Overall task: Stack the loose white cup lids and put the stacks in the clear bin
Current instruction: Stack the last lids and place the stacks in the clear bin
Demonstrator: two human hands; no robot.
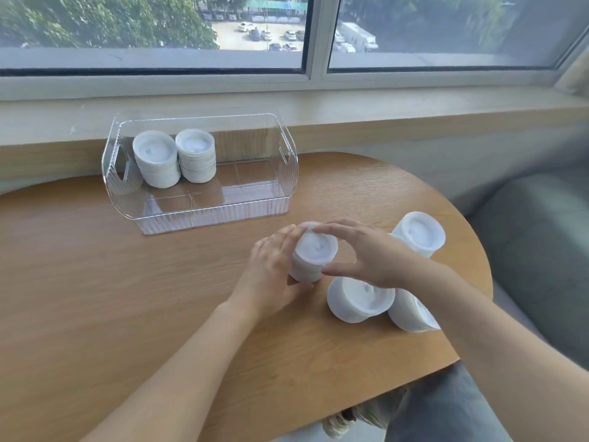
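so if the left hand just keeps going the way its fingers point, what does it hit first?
The left hand, holding the lid stack, points up-table toward the clear bin. Its low front wall looks first in line, though depth is hard to judge.

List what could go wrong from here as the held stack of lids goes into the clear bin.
1. The held stack is gripped only from its sides by the left hand and right hand, so lids might slip or fan out when lifted.
2. The right forearm passes over the near stack, which it may knock.
3. The clear bin has a raised front wall that the stack could catch.
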